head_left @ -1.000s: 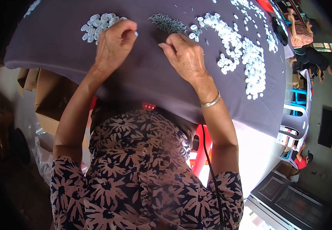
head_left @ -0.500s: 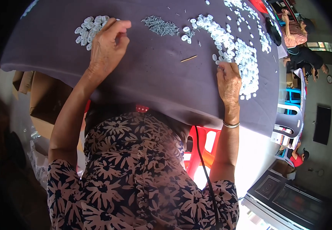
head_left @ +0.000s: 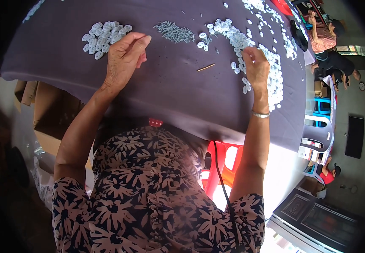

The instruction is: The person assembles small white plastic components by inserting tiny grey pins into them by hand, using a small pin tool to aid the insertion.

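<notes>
My left hand [head_left: 125,57] hovers by the right edge of a heap of small white oval plastic pieces [head_left: 102,38]. Its thumb and forefinger are pressed together, and whatever they may pinch is too small to make out. At the right, my right hand [head_left: 257,69] bends its fingers down to the long spread of similar white pieces [head_left: 275,76]. Its fingertips close among them, but I cannot see what they grip. Between the hands lies a pile of small grey screws [head_left: 175,32], with a thin wooden stick [head_left: 205,67] nearer me.
A dark grey cloth [head_left: 182,92] covers the table. Several white pieces and a few screws [head_left: 207,40] lie beside the screw pile. A red container [head_left: 282,6] and a black item [head_left: 299,36] stand far right. An open cardboard box [head_left: 49,114] is below left. Other people [head_left: 325,36] sit beyond.
My left hand has drawn slightly right and nearer, uncovering more of the left heap. My right hand has moved farther away and a little right, over the white pieces.
</notes>
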The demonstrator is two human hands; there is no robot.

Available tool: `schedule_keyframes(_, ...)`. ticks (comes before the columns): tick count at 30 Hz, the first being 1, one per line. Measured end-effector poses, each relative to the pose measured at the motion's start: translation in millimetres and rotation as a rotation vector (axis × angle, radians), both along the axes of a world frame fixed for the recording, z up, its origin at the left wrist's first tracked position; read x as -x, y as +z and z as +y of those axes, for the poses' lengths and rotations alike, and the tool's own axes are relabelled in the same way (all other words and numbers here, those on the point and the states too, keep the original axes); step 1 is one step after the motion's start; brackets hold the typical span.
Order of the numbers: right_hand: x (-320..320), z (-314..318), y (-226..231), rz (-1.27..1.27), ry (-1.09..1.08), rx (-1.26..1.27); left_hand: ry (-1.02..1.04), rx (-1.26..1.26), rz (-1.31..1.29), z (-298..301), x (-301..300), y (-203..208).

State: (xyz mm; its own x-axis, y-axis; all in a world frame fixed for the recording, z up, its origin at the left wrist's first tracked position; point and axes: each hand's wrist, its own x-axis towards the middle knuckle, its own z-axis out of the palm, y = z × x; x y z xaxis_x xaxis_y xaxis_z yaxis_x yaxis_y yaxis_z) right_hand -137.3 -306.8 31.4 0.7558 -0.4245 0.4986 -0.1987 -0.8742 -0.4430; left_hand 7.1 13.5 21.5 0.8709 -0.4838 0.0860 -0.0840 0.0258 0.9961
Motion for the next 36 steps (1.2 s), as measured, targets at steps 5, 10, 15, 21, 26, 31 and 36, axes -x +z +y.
schedule_keyframes(5, -33, -6, -5, 0.192, -0.001, 0.078, -0.027, -0.007, -0.008, -2, 1, -1)
schedule_keyframes(10, -20, 19, -2, 0.161, 0.090, 0.115, -0.031, 0.003, -0.034, -1, -1, -7)
schedule_keyframes(15, 10, 39, 8, 0.177, 0.152, -0.084, -0.035, -0.013, -0.087, -1, -1, -9)
schedule_keyframes(21, 31, 14, 8, 0.182, 0.110, -0.062, -0.035, -0.013, -0.115, -2, -1, -11)
schedule_keyframes(26, 20, 15, 7, 0.195, 0.096, -0.109, -0.046, -0.030, -0.117, -3, -1, -11)
schedule_keyframes(31, 2, 28, 10, 0.325, 0.065, -0.102, -0.050, -0.017, -0.136, -4, -2, -13)
schedule_keyframes(36, -9, 35, 19, 0.300, 0.076, -0.273, -0.051, -0.014, -0.162, -3, -4, -16)
